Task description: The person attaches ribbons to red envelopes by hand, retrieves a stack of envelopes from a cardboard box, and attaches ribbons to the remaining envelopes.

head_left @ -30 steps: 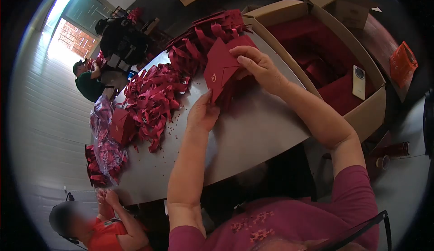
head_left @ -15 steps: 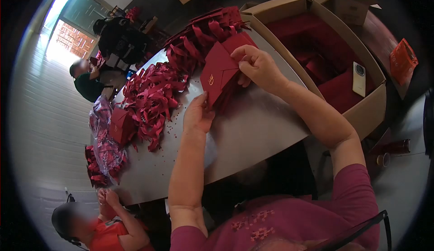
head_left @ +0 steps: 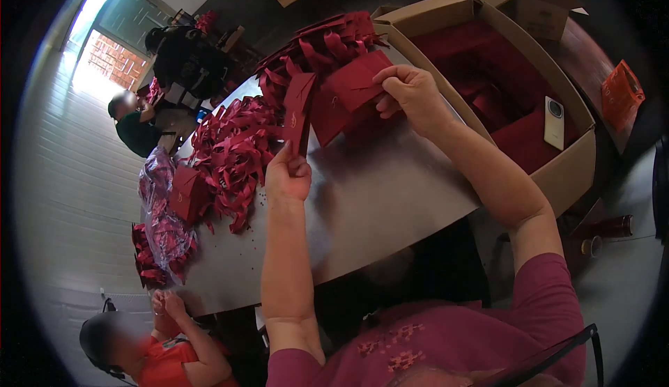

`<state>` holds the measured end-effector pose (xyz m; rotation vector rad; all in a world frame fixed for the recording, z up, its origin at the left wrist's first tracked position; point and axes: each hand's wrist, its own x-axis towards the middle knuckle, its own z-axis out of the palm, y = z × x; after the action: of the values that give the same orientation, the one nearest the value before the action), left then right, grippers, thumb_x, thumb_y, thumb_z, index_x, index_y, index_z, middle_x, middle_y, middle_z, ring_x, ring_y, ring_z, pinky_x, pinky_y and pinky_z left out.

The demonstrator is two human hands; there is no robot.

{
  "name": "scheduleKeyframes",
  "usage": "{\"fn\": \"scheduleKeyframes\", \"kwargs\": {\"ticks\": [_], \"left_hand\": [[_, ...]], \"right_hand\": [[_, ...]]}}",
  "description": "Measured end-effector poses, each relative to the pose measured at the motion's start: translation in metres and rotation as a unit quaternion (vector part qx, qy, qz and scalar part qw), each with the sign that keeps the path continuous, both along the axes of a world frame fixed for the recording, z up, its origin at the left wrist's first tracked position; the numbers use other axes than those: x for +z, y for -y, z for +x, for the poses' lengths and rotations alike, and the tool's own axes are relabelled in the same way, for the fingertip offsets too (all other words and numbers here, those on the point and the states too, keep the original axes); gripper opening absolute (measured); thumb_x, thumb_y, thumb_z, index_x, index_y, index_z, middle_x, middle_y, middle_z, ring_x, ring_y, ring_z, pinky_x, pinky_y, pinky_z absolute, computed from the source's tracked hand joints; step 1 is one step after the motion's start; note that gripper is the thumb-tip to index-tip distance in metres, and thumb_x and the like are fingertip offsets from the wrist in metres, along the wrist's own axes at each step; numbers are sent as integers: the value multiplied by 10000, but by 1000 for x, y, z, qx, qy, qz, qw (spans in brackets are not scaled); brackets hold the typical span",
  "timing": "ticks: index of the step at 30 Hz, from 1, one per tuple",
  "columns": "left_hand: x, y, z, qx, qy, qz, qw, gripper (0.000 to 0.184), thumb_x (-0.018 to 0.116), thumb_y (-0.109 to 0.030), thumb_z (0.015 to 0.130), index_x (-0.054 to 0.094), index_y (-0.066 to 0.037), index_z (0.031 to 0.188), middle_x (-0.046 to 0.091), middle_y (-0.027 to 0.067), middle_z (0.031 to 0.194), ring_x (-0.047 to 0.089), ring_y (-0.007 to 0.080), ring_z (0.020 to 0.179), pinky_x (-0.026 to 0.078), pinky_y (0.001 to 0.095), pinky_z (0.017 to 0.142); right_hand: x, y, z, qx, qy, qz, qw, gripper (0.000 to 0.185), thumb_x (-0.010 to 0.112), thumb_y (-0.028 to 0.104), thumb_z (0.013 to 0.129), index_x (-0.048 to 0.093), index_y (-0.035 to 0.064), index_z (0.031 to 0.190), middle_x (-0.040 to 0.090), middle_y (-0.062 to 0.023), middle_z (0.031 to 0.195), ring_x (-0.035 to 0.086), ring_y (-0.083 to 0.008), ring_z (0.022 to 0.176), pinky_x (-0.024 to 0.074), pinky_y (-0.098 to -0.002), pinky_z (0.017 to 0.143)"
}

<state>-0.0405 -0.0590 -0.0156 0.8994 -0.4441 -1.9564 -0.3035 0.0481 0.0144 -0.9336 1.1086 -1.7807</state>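
My left hand is closed on the lower end of a dark red paper packet, which bears a gold mark and stands almost upright above the table. To its right, my right hand pinches the edge of another red packet with an envelope-like folded flap. Just below that one, a further red packet with a gold mark shows; whether my right hand holds it too, I cannot tell. Behind both hands lies a pile of red packets with ribbons.
Red ribbons heap along the left of the metal table, beside a plastic-wrapped bundle. At right, a cardboard box holds red material and a phone. A co-worker in orange sits at lower left; others sit further back.
My left hand has moved left, carrying a red packet away from the ones near my right hand. My right hand has shifted slightly right, and a gap has opened between the packets.
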Motion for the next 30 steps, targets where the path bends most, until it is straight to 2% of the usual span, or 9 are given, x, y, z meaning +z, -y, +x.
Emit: {"fn": "scheduleKeyframes", "kwargs": {"ticks": [11,16,18,19,22,24,26,28,30], "left_hand": [[-2,1,14,-3,-45,-2,999,46,685,-100,850,645,-79,859,533,-45,652,369,57,498,233,206,433],[7,0,20,26,1,-18,1000,64,707,-102,836,645,-101,851,575,-39,670,390,60,495,252,216,435],[11,-4,22,18,6,-23,1000,76,644,-73,865,644,-54,938,676,35,840,488,111,578,263,220,441],[12,-7,24,20,6,-22,1000,76,644,-73,865,644,-54,938,676,35,840,488,111,578,263,220,441],[25,-25,23,15,88,-90,992,87,652,-94,869,639,-73,952,681,22,854,527,112,602,305,221,456],[41,-45,16,62,218,-110,968,103,692,-86,838,627,-126,907,617,-50,697,457,40,516,291,222,436],[24,-45,32,20,246,-149,958,99,687,-83,839,624,-121,904,608,-51,692,436,33,496,281,213,427],[11,-46,42,-17,272,-187,944,95,683,-80,839,622,-116,902,599,-51,688,416,26,475,272,203,418],[3,-47,49,-42,300,-224,926,111,687,-74,831,627,-103,919,603,-50,737,445,23,519,307,170,448]], "right_hand": [[-6,21,-14,-22,4,-22,1000,187,494,48,934,606,-26,1065,661,-89,822,659,-134,655,559,-263,623],[-9,29,-19,-60,-113,14,992,183,509,52,925,601,-23,1064,634,-61,786,644,-117,630,527,-242,522],[-9,27,-18,-74,-146,24,986,180,520,58,922,600,-20,1063,626,-49,779,633,-108,612,507,-237,487],[-9,26,-17,-91,-179,34,979,177,531,64,919,598,-16,1062,617,-38,772,623,-99,594,488,-232,451],[-10,25,-19,-101,-210,63,970,159,560,73,912,598,3,1050,610,-29,766,597,-85,558,449,-228,409],[-9,23,-20,-112,-211,78,968,138,568,73,908,603,17,1029,604,-20,741,588,-82,550,440,-223,418],[-11,23,-24,-122,-213,94,965,118,576,73,904,608,31,1009,599,-10,717,579,-79,542,432,-218,427],[-12,26,-27,-175,-314,111,927,169,617,135,882,617,11,997,633,-90,680,624,-165,576,503,-313,533],[-9,20,-22,-216,-378,75,897,205,628,182,885,614,8,993,636,-128,693,632,-228,600,509,-350,576]]}}
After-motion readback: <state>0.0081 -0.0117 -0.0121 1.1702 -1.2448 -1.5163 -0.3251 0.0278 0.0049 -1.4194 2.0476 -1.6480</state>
